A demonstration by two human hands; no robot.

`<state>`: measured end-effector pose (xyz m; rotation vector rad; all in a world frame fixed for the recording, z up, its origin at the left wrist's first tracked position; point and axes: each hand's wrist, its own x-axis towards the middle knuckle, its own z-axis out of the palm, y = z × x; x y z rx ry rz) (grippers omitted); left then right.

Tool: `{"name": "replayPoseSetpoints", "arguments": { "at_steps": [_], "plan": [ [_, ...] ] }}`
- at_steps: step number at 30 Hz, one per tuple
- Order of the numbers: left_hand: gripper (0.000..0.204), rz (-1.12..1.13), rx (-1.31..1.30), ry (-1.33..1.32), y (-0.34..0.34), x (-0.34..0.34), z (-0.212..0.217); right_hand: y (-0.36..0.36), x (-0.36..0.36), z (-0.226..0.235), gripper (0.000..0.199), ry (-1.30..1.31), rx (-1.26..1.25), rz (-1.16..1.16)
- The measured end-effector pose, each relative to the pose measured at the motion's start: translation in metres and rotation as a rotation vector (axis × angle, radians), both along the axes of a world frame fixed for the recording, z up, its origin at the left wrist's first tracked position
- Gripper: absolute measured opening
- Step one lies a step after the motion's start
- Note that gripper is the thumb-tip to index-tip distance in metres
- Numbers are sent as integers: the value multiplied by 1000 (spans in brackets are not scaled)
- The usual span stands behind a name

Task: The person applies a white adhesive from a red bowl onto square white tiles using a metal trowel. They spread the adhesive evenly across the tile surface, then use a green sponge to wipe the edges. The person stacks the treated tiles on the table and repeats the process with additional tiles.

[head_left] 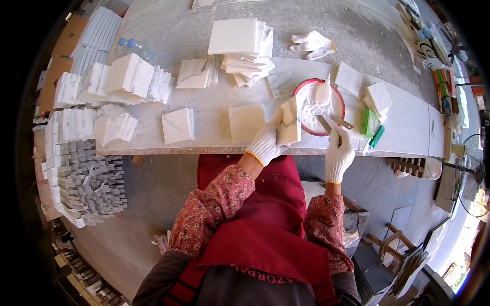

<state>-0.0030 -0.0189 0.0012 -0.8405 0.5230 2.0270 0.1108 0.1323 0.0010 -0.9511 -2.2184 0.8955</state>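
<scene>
you hold the marble tile (291, 122) at the near edge of the worktable (210, 127), just left of the red-rimmed bowl (343, 104). the governing relation is tile to blade: from your right-hand grip, the tile lies to the left and slightly farther out, with the bowl's near rim between and beyond. the tile is tilted up, its long axis in view running away from you with a slight lean to the right at the far end; its right edge overlaps the bowl's left rim in this view, and contact cannot be confirmed.

your left hand (267, 138) is nearer the tile and grasps it by the left side, glove wrapped at the edge. your left forearm slants in from the lower left.

your right hand (340, 153) is closed on flat metal tooling at the bowl's near right. one blade (323, 124) angles left toward the tile, apart from it; a second blade (342, 121) angles right. whether these form one tool or two cannot be told. your right forearm comes nearly straight up the view, fingers pointing away from you.

the bowl holds white material (306, 104) and a white bottle (323, 94).
</scene>
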Motion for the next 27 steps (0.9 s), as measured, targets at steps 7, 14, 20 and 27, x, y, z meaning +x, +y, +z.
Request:
{"name": "replayPoseSetpoints", "arguments": {
  "at_steps": [7,14,20,27],
  "plan": [
    [26,24,28,34,-7,-3,-9,14,-15,-28,10,-275,511,56],
    [24,29,5,74,-5,-5,-8,41,-83,-14,24,-367,457,-21],
    [36,-30,86,91,-13,-8,-13,66,-126,-56,33,-531,239,-92],
    [44,-74,-73,366,0,8,-58,39,-69,-28,33,152,-602,156]
  ]
}}
